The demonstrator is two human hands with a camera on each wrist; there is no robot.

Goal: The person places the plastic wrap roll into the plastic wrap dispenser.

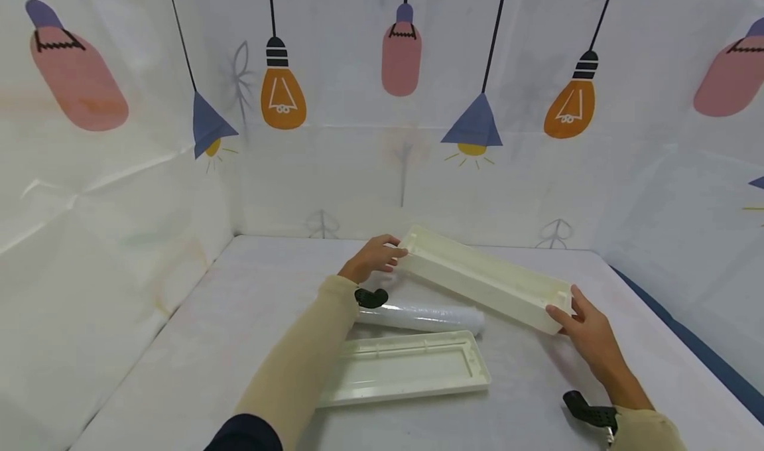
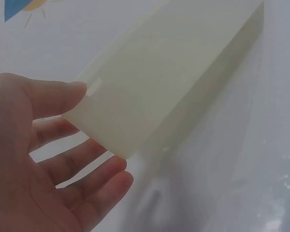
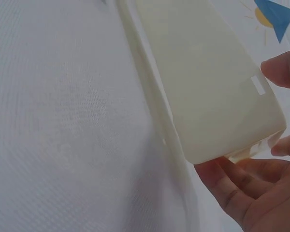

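Long cream trough (image 1: 483,280) held off the desk (image 1: 197,345), tilted, one end in each grip: left hand (image 1: 373,257) pinching the far end with thumb on top and fingers curled beneath, right hand (image 1: 587,331) clasping the near end the same way, thumb above and fingers under the rim. Below and just in front, a roll of clear film (image 1: 424,318) lying on its side, and nearer still a flat cream lid (image 1: 406,370) resting open-side up. Risk, judged from the pinch-only holds at the very ends: smooth plastic slipping out of one grip, dropping that end onto the roll and knocking it rolling toward the desk edge. Also likely a twist along the trough's length if the two hands turn unevenly. Left sleeve hanging close over the roll, so a lowered arm could nudge it. Count: one trough, one lid, one roll of film, two hands, two black wrist mounts.
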